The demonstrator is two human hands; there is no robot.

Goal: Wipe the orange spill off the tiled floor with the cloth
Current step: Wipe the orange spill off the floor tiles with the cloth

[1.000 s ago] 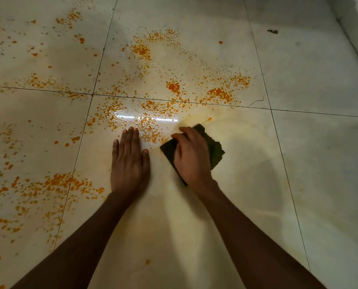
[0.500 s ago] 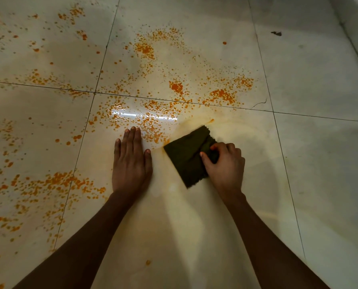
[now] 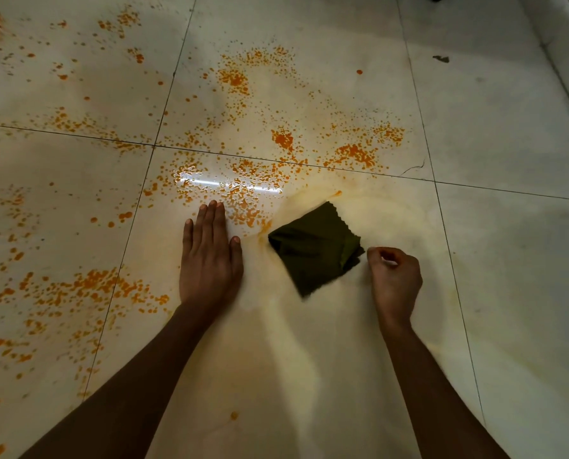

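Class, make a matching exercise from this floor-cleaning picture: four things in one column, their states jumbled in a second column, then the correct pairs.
Things:
1. left hand
2. right hand
3. cloth
4. spill

States:
A. dark green, folded, lying on the floor
B. orange droplets, unwiped
C. flat, palm down on the tile
D. loosely curled beside the cloth, holding nothing

Pairs: 1-C, 2-D, 3-A, 4-B

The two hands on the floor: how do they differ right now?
The left hand lies flat, fingers straight, palm on the tile; the right hand is loosely curled. The left sits beside orange droplets; the right sits just right of the dark cloth, not clearly gripping it. Both are bare.
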